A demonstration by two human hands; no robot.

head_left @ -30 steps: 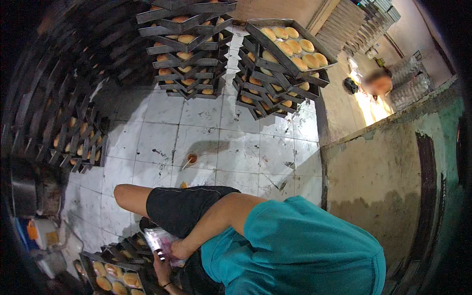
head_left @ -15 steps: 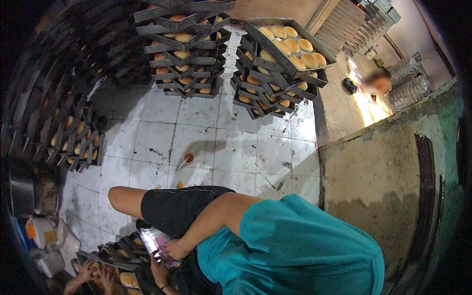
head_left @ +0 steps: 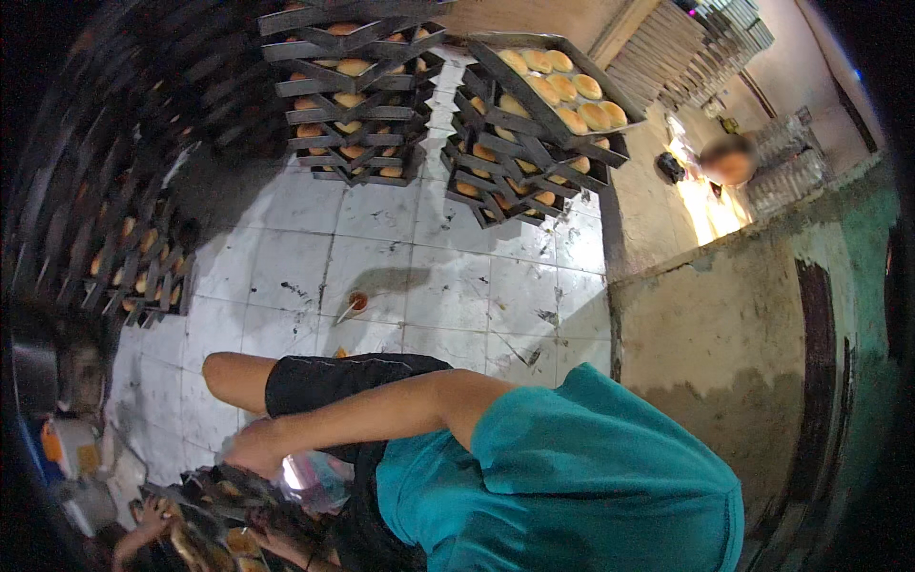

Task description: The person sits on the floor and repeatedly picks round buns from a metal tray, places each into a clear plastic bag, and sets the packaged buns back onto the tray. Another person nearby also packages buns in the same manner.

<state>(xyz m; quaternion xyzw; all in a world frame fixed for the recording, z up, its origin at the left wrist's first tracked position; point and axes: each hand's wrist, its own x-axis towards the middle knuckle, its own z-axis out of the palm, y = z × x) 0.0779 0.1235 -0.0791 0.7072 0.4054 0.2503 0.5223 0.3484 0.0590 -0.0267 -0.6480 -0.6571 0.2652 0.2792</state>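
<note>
My right arm reaches out to the lower left, and my right hand point(head_left: 252, 449) is smeared by motion beside my knee, above the near edge of the dark trays. Shiny clear plastic bags with some pink colouring point(head_left: 319, 483) lie on my lap, under that forearm. Lower down, my left hand point(head_left: 267, 540) is at some golden buns point(head_left: 242, 542) in a dark metal tray; its fingers are dim and blurred. A co-worker's hand point(head_left: 150, 518) is at the left side of the same trays.
Stacked dark trays of buns point(head_left: 353, 124) stand at the back, with another stack point(head_left: 534, 143) to their right and more at left. On the tiled floor point(head_left: 372, 257) sits a small reddish-brown cup point(head_left: 357, 301) with a white stick. A stained wall point(head_left: 715, 334) rises at right.
My right hand has left the plastic bags and swung left toward the trays. My left hand has moved from the bags down to the buns. The co-worker's hands have moved apart.
</note>
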